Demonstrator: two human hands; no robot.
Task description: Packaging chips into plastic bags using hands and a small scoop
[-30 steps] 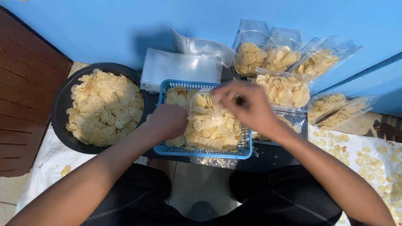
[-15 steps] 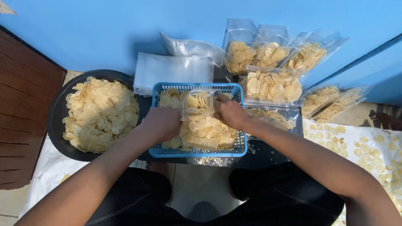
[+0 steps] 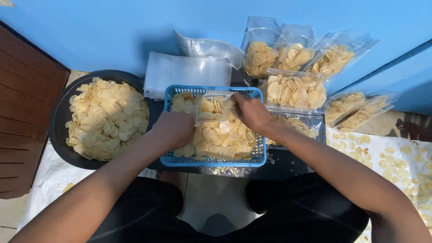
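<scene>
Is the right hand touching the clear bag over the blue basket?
Touching. The head view shows the right hand pinching the upper edge of the clear bag, part-filled with chips, above the blue basket.

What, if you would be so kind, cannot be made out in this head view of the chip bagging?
- Left hand fingers: curled into the blue basket.
- Clear bag mouth: covered by the right hand.
- Black bowl bottom: buried under chips.
</scene>
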